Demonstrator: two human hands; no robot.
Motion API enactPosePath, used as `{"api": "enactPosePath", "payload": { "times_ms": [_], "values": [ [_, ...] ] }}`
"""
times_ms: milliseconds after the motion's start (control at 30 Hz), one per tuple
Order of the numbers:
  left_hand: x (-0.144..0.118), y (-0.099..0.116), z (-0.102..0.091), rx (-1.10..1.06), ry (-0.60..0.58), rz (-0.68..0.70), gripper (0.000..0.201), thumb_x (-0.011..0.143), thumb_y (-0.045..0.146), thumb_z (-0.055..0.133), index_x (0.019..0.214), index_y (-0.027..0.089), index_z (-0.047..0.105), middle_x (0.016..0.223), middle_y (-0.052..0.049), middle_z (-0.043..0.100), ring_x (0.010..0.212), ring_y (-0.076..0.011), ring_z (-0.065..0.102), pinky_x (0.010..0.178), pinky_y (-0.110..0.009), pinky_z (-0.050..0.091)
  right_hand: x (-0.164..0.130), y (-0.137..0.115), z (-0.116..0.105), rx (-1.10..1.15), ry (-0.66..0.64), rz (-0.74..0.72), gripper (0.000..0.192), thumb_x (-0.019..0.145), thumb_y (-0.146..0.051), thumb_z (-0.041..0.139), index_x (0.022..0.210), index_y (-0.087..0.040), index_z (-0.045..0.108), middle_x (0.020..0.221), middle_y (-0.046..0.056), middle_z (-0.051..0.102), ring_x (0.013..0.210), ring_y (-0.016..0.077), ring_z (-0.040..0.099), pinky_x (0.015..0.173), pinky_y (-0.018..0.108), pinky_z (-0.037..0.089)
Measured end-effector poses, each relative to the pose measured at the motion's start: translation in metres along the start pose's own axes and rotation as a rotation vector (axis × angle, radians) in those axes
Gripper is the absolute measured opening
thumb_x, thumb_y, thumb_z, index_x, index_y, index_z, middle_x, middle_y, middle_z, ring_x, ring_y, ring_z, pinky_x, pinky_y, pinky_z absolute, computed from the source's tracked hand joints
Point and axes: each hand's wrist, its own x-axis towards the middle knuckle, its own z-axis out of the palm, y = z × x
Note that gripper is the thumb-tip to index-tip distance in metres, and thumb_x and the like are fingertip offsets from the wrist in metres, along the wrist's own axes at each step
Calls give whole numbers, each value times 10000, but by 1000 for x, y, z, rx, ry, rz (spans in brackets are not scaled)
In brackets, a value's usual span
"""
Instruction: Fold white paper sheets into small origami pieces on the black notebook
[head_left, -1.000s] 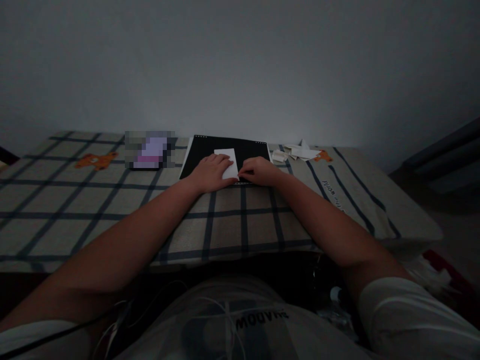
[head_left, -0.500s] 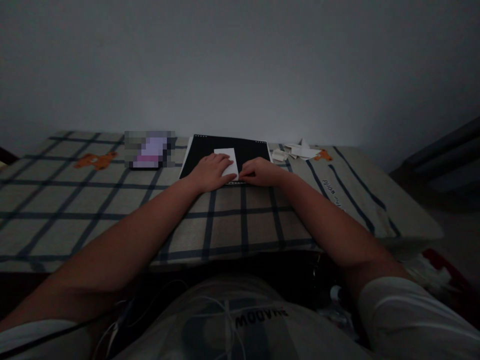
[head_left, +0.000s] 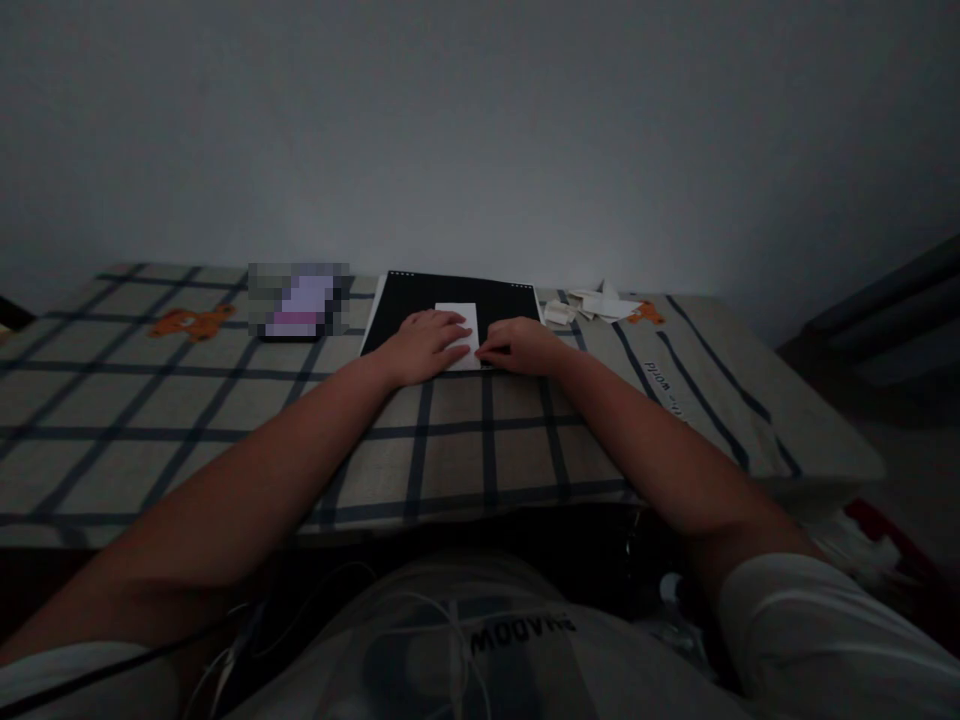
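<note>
A small white folded paper [head_left: 459, 322] lies on a black mat [head_left: 499, 297] at the far middle of the table. My left hand [head_left: 424, 345] rests flat on the paper's left side, fingers spread over it. Curled beside the paper's right edge, my right hand [head_left: 519, 344] has its fingertips touching the lower right corner. Part of the paper is hidden under my left fingers.
The table wears a checked cloth [head_left: 225, 420] with orange bear patches [head_left: 191, 322]. A blurred purple object [head_left: 300, 300] lies left of the mat. Several folded white paper pieces [head_left: 592, 303] sit right of it. A wall stands right behind the table.
The white paper has turned from slightly slanted to straight and slid a little to the right under my left hand. Both hands stay at its edges.
</note>
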Motion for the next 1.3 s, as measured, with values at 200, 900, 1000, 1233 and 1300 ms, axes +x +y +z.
{"api": "enactPosePath", "payload": {
  "times_ms": [200,900,1000,1233,1300],
  "values": [
    [4,-5,3,-3,-1,8,523,983,470,432,1410,219,600,1532,-102,528,1406,-290,467,1150,-488,367,1,3,3,8,0,35,220,948,-262,613,946,-169,812,913,69,719,808,167,586,702,284,358],
    [2,-3,2,-17,-61,-22,461,1047,394,365,1444,255,554,1620,-78,433,1511,-246,365,1220,-601,242,5,4,12,-80,122,238,261,975,-302,576,981,-191,811,937,66,719,820,182,582,692,301,350],
    [2,-3,2,-15,-65,-4,456,1044,390,375,1437,250,557,1614,-82,443,1514,-239,360,1227,-600,223,6,2,11,-99,126,287,271,982,-299,567,1008,-186,812,955,76,728,839,191,593,677,305,346],
    [0,-2,0,-18,-58,42,452,1000,440,453,1389,250,584,1618,-96,435,1507,-250,371,1233,-593,211,6,10,11,-47,118,226,236,958,-260,594,996,-181,814,942,79,727,841,189,597,710,301,373],
    [-1,1,-3,-31,-66,38,474,982,457,482,1401,251,567,1623,-102,424,1511,-263,365,1230,-596,218,5,13,13,-16,109,171,222,947,-246,606,986,-181,815,925,71,722,835,183,596,736,299,385]
  ]
}}
